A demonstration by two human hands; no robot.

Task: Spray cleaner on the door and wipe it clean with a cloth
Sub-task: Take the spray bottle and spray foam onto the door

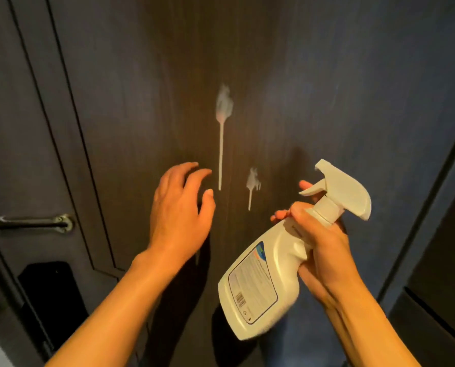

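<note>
A dark wooden door (287, 75) fills the view. Two white foam splashes cling to it: a larger one (223, 104) with a long drip running down, and a smaller one (253, 181) lower right. My right hand (321, 245) grips the neck of a white spray bottle (261, 282), tilted with its nozzle pointing up and left toward the door. My left hand (181, 207) hovers in front of the door just left of the long drip, fingers spread and curved, holding nothing. No cloth is in view.
A metal lever handle (33, 222) sits on the panelled door part at the left. A dark opening (51, 290) lies below it. A dark frame edge (433, 197) runs down the right side.
</note>
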